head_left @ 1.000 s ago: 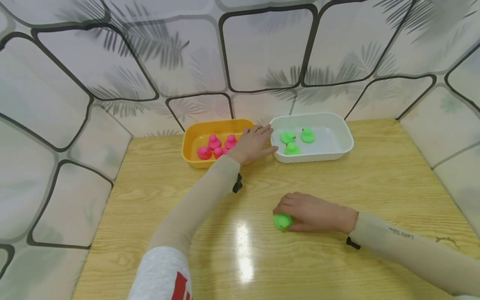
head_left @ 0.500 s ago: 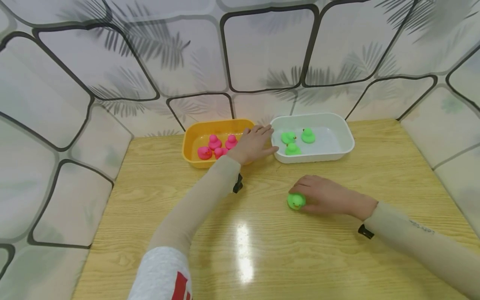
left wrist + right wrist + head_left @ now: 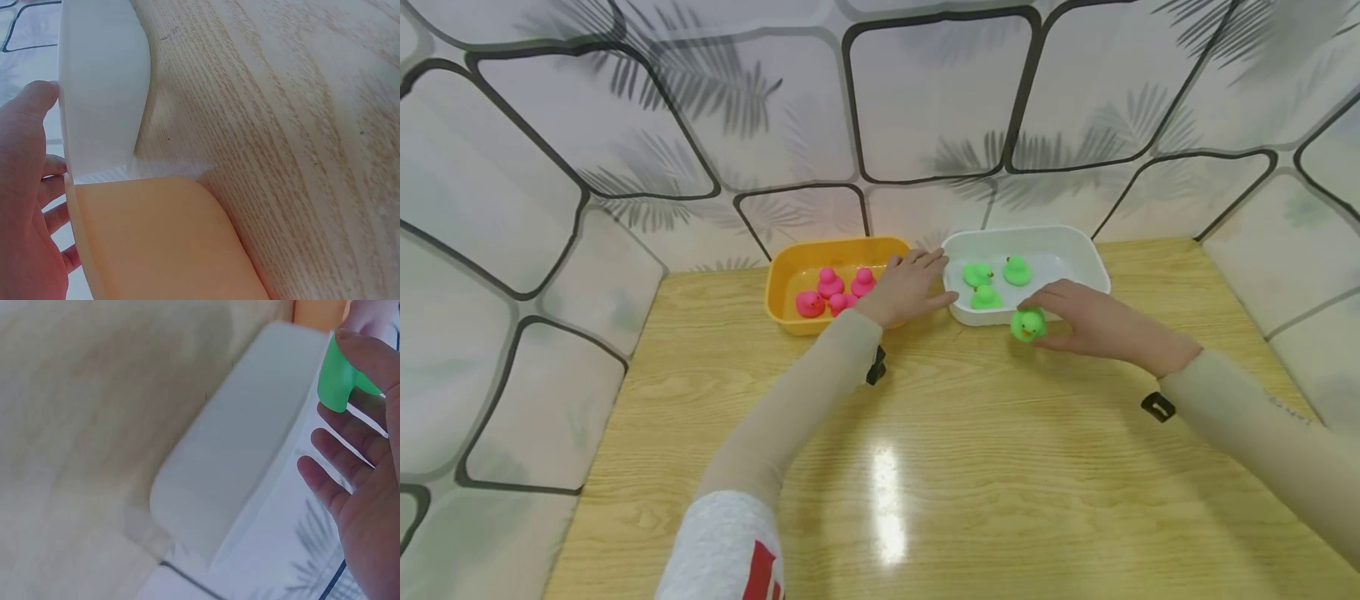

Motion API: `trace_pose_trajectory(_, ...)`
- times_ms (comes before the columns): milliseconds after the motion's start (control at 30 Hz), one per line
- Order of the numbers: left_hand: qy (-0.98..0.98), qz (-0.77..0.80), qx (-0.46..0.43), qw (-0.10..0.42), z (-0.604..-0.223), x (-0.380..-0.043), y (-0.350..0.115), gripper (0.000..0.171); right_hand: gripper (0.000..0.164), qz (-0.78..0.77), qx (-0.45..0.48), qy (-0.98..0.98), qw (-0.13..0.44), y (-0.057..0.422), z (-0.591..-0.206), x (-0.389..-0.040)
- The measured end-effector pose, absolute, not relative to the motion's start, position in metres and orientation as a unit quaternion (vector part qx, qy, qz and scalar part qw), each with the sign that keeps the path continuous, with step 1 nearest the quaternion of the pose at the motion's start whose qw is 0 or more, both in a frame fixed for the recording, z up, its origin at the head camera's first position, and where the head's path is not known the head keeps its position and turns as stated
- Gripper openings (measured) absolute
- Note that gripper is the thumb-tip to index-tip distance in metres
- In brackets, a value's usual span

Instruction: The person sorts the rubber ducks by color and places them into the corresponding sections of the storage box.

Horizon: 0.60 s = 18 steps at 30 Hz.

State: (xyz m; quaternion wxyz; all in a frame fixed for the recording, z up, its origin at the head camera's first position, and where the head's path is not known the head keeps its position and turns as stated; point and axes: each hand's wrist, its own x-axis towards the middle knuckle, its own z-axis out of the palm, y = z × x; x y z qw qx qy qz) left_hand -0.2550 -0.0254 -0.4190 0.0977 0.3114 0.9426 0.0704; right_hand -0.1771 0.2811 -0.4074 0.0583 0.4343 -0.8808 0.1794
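My right hand [image 3: 1101,327] pinches a green rubber duck [image 3: 1027,325] between thumb and fingers, in front of the near rim of the white tray [image 3: 1078,267]. In the right wrist view the same duck [image 3: 336,375] shows between the thumb and forefinger, the other fingers spread. Three green ducks [image 3: 1017,271] sit in the white tray's left half. My left hand [image 3: 904,290] lies over the gap between both trays, fingers extended, touching their rims. Under it, several pink rubber ducks [image 3: 831,282] stand in the orange tray [image 3: 780,287]; the hand hides part of that tray.
The wooden tabletop [image 3: 775,400] spreads in front of both trays. A wall covering [image 3: 936,100] with a stone and leaf pattern rises close behind them and along both sides. Black straps [image 3: 1158,407] sit on the wrists.
My right hand has carried the green duck from the table's middle up and away from me to the white tray's near rim. The left hand has stayed in place.
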Motion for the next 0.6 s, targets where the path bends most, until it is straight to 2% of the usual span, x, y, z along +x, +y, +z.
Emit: trace_pose_trajectory(600, 0.944, 0.065, 0.309, 0.097, -0.420, -0.256, -0.025, 0.078, 0.047, 0.160, 0.281, -0.945, -0.052, 0.304, -0.386, -0.231)
